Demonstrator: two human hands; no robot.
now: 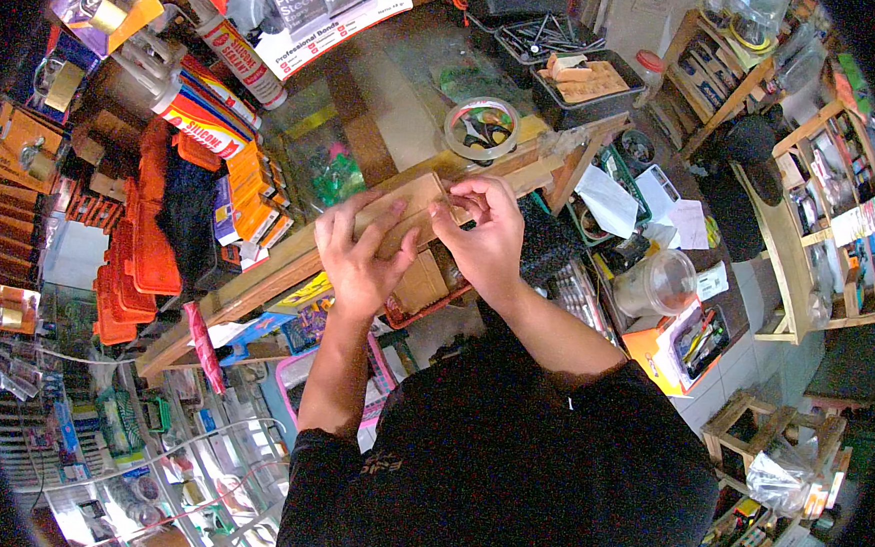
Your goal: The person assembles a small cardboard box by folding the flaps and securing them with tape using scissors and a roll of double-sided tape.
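A small brown cardboard box point(425, 190) is between my hands, above the wooden front edge of a glass-topped counter. My left hand point(364, 254) grips its left part, with fingers over the upper side and the thumb along the near side. At the right end, my right hand point(484, 234) has its thumb and fingers closed on the box's end. The fingers partly cover that end, so I cannot tell whether its flap is open. A roll of clear tape point(482, 126) lies on the counter just beyond my right hand.
Boxed silicone tubes point(201, 124) and orange boxes point(252, 197) crowd the counter's left. Orange plastic cases point(138, 255) hang farther left. Black trays at the back hold screws point(547, 38) and tan pieces point(585, 79). A clear plastic jar point(657, 284) stands on the right-hand table.
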